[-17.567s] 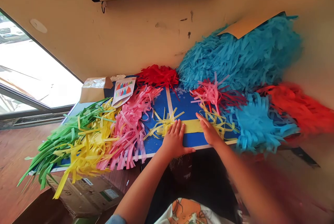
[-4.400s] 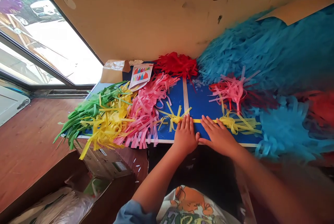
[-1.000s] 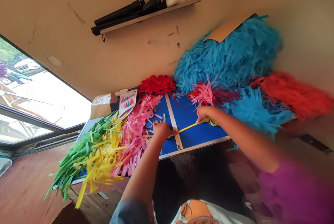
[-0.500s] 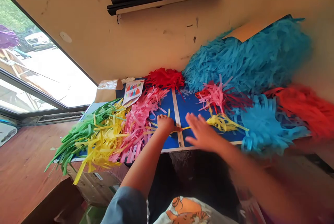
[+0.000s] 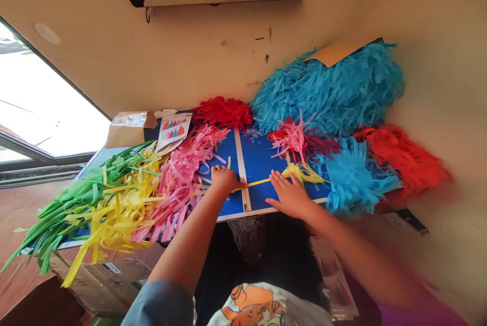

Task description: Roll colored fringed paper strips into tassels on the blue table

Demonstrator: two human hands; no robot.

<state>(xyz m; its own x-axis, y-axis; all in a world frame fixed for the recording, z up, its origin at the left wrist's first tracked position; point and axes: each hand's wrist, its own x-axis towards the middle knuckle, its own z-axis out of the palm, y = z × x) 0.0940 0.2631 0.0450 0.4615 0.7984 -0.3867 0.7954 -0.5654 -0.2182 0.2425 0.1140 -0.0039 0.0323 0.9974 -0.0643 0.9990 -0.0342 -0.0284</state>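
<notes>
Left hand (image 5: 223,180) gripping yellow paper (image 5: 259,182), you're resting right hand (image 5: 290,195) flat across it, clasping nothing; best pressing evenly along length.

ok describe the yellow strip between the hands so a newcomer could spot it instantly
Find the blue tabletop, split by a pale seam. Nearer its front edge, a yellow strip runs from the left hand to the right hand. Its narrow, cord-like middle sets it apart from the loose yellow fringe heaped at the left.
</notes>
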